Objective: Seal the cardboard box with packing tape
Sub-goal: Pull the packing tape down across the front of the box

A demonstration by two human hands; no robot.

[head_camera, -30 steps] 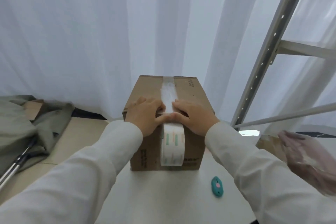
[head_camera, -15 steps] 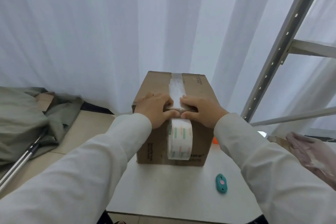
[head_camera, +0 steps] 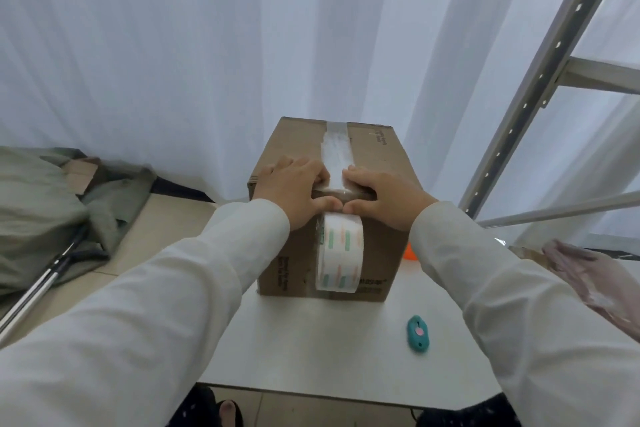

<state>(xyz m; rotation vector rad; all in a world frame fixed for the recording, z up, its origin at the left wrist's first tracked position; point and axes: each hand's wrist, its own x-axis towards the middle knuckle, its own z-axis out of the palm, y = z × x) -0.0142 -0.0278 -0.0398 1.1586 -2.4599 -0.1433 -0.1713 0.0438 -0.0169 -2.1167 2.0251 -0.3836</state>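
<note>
Cardboard box (head_camera: pixel 375 246) stands on the white surface (head_camera: pixel 329 350), flaps shut, with a strip of clear packing tape (head_camera: pixel 335 152) running along the top seam, from the far edge toward the fingers. Both hands rest on the near top edge of the box. The left hand (head_camera: pixel 291 189) lies flat just left of the strip, its fingers (head_camera: pixel 320 177) held together and pressed down on the cardboard, thumb hooked over the front edge. The right hand (head_camera: pixel 388 196) mirrors it just right of the strip, fingers (head_camera: pixel 356 175) together and pressed on the top, thumb over the edge so the two thumb tips nearly meet. Directly below the thumbs the tape roll (head_camera: pixel 341 251) hangs against the front face of the box, white with green and orange marks; neither hand grips it. Nearer than the fingers and to their right, a small teal cutter (head_camera: pixel 418 334) lies on the surface, well apart from the box. An orange object (head_camera: pixel 410 251) peeks out behind the box's right side, mostly hidden.
</note>
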